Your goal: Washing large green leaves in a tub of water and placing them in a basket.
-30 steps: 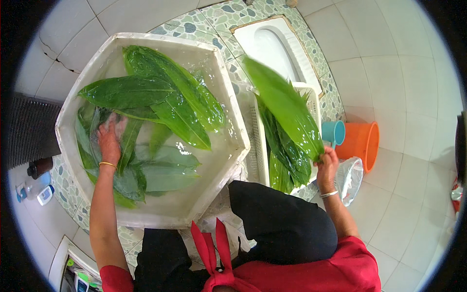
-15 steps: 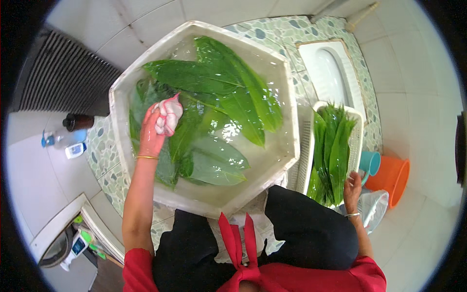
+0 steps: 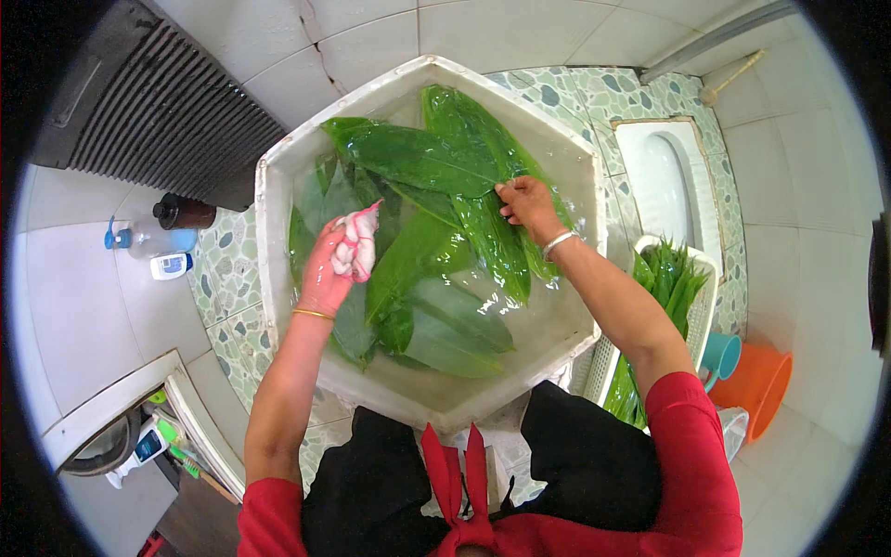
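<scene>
A bunched white cloth with pink edging [image 3: 358, 243] is gripped in my left hand [image 3: 324, 277], over the left half of a white six-sided tub [image 3: 265, 251]. The tub holds water and several long, broad green leaves [image 3: 408, 255], some under the surface. My right hand [image 3: 536, 210] is over the tub's right side, thumb and fingers pinched on the narrow end of a broad leaf [image 3: 413, 160]. That leaf stretches away to the upper left across the others. My two hands are apart, with leaves between them.
To the right, a white slotted basket [image 3: 710, 278] holds a stack of green leaves [image 3: 676, 283]. Beyond it are a squat toilet [image 3: 664, 172], a teal jug [image 3: 722, 357] and an orange bucket [image 3: 763, 385]. Bottles [image 3: 153, 239] and a black ribbed panel [image 3: 167, 102] stand left.
My right hand has moved from beside the basket to the tub and taken hold of a leaf's end. The left hand still grips the cloth. The whole view has shifted slightly.
</scene>
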Demonstrator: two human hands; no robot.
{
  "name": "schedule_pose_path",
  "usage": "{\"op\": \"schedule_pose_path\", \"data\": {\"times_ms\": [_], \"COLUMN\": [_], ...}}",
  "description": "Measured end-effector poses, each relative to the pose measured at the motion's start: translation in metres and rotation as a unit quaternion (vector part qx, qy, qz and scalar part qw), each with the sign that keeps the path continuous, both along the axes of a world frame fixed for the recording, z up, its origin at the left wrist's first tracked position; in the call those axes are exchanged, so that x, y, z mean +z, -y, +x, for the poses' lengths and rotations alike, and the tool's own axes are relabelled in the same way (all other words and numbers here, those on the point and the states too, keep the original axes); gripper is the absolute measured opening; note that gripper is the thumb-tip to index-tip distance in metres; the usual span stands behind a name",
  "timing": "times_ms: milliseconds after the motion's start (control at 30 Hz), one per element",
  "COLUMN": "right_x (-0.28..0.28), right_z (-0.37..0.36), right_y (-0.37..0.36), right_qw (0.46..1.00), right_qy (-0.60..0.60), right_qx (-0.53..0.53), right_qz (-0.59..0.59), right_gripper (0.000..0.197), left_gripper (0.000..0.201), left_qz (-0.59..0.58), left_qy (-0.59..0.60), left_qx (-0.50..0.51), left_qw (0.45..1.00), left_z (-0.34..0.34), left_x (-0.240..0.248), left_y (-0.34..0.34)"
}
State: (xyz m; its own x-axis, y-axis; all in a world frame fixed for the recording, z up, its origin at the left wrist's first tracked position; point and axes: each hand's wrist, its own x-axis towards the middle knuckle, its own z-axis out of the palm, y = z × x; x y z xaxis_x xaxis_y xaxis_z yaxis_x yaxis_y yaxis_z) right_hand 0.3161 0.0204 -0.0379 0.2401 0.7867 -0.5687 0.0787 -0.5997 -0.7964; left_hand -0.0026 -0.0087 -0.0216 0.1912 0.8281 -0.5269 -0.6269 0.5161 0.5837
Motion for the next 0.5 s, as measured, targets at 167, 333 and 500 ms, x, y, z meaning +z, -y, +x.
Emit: {"op": "schedule_pose_path", "data": {"times_ms": [167,333,500], "right_x": [-0.007,-0.002,0.014], "right_z": [-0.011,-0.017,-0.028], "right_y": [0.008,0.002,0.019], "right_qw": [0.996,0.980,0.982], "right_qy": [-0.021,0.070,-0.133], "right_qx": [0.050,0.114,0.083], "right_qz": [0.072,0.151,0.103], "right_gripper": [0.017,0.014,0.009], "left_gripper": [0.029,0.029,0.025], "left_qz": [0.031,0.054,0.182], "left_qy": [-0.074,-0.107,-0.282], "left_qx": [-0.052,-0.066,-0.145], "left_qw": [0.995,0.991,0.931], "left_z": [0.002,0.021,0.072], "left_x": [0.014,0.019,0.049], "left_y": [-0.006,-0.014,-0.015]}}
